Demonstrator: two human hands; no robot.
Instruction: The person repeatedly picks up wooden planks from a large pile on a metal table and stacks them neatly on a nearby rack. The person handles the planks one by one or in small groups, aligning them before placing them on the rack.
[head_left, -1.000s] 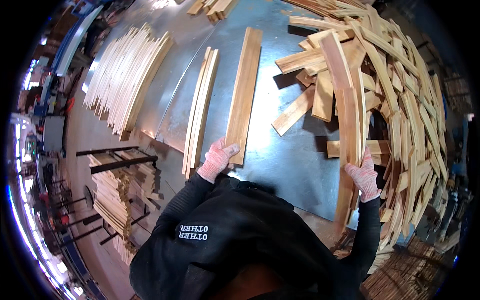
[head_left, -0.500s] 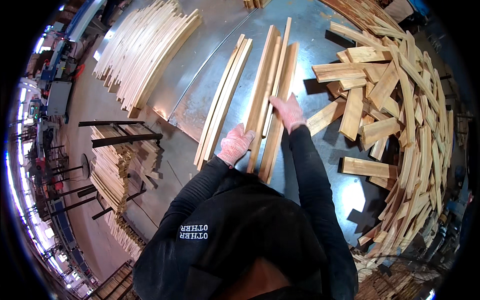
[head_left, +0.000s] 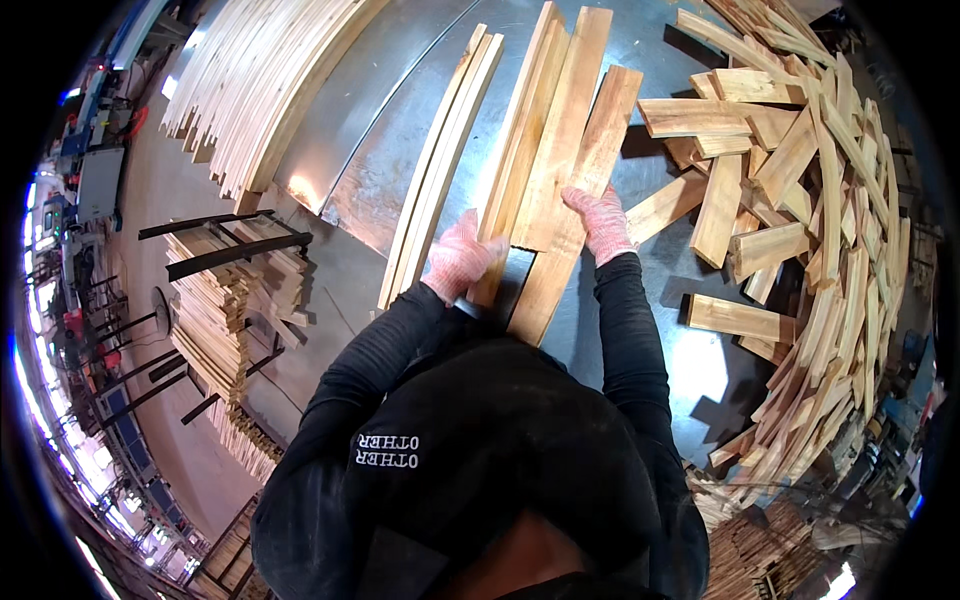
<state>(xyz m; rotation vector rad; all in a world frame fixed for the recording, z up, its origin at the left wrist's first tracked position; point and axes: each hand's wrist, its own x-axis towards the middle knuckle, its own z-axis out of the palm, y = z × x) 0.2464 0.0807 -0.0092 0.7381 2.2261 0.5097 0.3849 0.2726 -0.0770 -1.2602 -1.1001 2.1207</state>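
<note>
Both my hands wear pinkish work gloves. My left hand [head_left: 463, 258] is closed around the near part of two wooden boards [head_left: 522, 140] that stand on edge side by side, its thumb over them. Just to their right, a wide plank [head_left: 567, 130] shows its broad face, its near end square. My right hand [head_left: 600, 222] grips the right edge of another plank [head_left: 545, 298], thumb on top and fingers partly hidden. This plank overlaps or abuts the wide one and reaches closer to me. Left of my left hand lies a pair of narrow strips [head_left: 440, 165].
The metal table [head_left: 370, 170] has a seam running across it. A row of strips [head_left: 265, 90] sits at the far left. Loose boards pile up [head_left: 780, 200] along the right side. A black rack [head_left: 240, 245] holding stacked wood stands left of the table.
The two right-hand planks have tipped from on edge to show their broad faces and spread apart. My right hand has shifted slightly right, and my left hand slightly left and up.
</note>
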